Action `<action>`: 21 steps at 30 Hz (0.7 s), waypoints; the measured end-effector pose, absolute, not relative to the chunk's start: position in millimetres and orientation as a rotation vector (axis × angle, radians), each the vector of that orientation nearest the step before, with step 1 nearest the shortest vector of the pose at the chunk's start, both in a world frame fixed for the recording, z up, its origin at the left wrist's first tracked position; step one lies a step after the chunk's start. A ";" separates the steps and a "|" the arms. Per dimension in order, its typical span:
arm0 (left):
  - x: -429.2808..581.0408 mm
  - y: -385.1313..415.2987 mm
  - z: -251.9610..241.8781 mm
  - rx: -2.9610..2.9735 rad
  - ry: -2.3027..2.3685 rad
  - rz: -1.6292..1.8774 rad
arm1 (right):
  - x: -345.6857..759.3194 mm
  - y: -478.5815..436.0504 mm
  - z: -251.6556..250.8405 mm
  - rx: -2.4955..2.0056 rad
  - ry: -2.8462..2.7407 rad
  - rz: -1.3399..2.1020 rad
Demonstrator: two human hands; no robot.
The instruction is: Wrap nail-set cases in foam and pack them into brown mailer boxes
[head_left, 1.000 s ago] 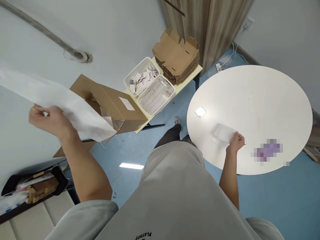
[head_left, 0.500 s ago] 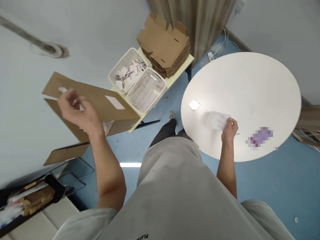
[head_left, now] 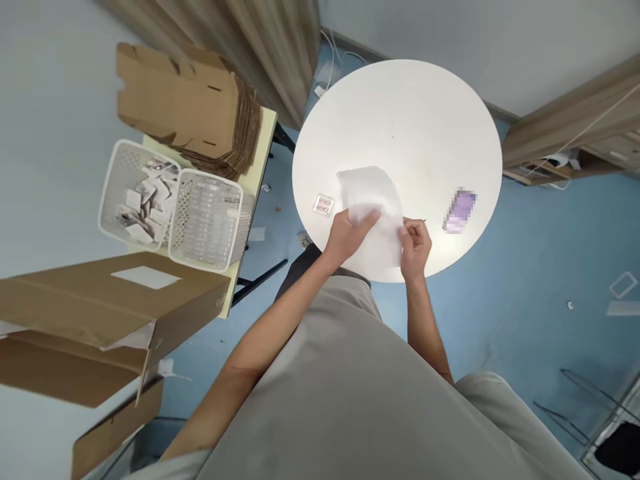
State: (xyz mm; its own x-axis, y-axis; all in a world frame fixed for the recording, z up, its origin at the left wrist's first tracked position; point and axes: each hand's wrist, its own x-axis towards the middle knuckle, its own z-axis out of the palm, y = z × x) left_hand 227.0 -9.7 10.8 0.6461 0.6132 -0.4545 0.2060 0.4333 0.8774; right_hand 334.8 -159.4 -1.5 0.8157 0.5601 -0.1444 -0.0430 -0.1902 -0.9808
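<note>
Both hands hold a thin, translucent white sheet (head_left: 373,190) over the near part of the round white table (head_left: 425,100). Whether it is a single layer or a bag, I cannot tell. My left hand (head_left: 347,239) grips its left side, thumb on top and the other fingers hidden underneath. At the right edge, my right hand (head_left: 416,247) pinches it between thumb and curled fingers. Just left of the sheet lies a small clear case (head_left: 323,205) with reddish marks inside. A pixelated purple item (head_left: 460,211) rests on the table to the right.
On a pale yellow side table (head_left: 267,143) to the left stand a stack of flattened cardboard boxes (head_left: 175,100), a white basket of small packets (head_left: 113,193) and another of clear plastic cases (head_left: 205,220). A large open carton (head_left: 100,293) is nearer me.
My left hand has come from beside the carton to the table and taken hold of the sheet, which my right hand held alone before. The view has swung right.
</note>
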 end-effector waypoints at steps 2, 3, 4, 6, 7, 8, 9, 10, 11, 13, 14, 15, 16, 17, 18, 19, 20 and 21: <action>226.8 -6.9 -23.9 1.236 0.923 0.239 | 329.7 -166.8 -25.3 -1.820 -0.351 0.631; 225.6 -4.6 -42.9 1.270 0.958 0.174 | 326.6 -168.7 -37.2 -1.900 -0.330 0.658; 224.1 -2.2 -61.3 1.312 1.002 0.089 | 323.3 -169.1 -48.1 -1.964 -0.325 0.650; 220.1 1.5 -91.9 1.430 1.095 -0.088 | 315.8 -165.5 -65.8 -2.010 -0.346 0.638; 217.7 2.3 -102.9 1.507 1.111 -0.163 | 311.9 -161.5 -72.9 -1.991 -0.354 0.664; 215.0 2.3 -110.9 1.585 1.112 -0.211 | 308.1 -156.1 -79.5 -1.956 -0.350 0.724; 212.1 1.8 -116.1 1.655 1.097 -0.239 | 304.6 -149.7 -85.8 -1.917 -0.333 0.811; 209.2 0.7 -119.0 1.713 1.072 -0.249 | 301.5 -142.8 -92.3 -1.882 -0.298 0.902; 206.4 -0.7 -120.2 1.752 1.040 -0.254 | 298.7 -135.8 -99.0 -1.860 -0.256 0.977; 201.7 -3.6 -120.2 1.780 0.967 -0.275 | 294.6 -123.2 -112.5 -1.835 -0.176 1.051; 200.1 -4.8 -119.8 1.784 0.932 -0.280 | 293.3 -118.2 -118.6 -1.826 -0.146 1.055; 198.9 -5.8 -119.5 1.789 0.902 -0.272 | 292.3 -114.2 -124.0 -1.817 -0.126 1.043; 198.1 -6.6 -119.4 1.798 0.879 -0.249 | 291.6 -111.2 -128.4 -1.810 -0.118 1.025; 197.7 -7.2 -119.4 1.808 0.867 -0.213 | 291.3 -109.1 -131.8 -1.806 -0.119 1.010; 197.5 -7.8 -119.4 1.817 0.863 -0.175 | 291.2 -107.8 -134.2 -1.806 -0.127 1.000; 197.5 -8.3 -119.3 1.822 0.858 -0.144 | 291.5 -106.9 -135.9 -1.809 -0.136 0.994; 197.5 -8.7 -119.0 1.819 0.847 -0.129 | 292.2 -106.6 -137.0 -1.814 -0.142 0.989; 197.4 -9.0 -118.6 1.805 0.833 -0.127 | 293.4 -106.6 -137.5 -1.822 -0.141 0.982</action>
State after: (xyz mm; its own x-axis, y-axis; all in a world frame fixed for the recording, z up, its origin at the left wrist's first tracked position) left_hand 197.4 -9.0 -118.6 0.7481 0.4757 -0.4627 0.5919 -0.1628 0.7894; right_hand 293.4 -106.6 -137.5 0.6608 0.5033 -0.5569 -0.3257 -0.4762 -0.8168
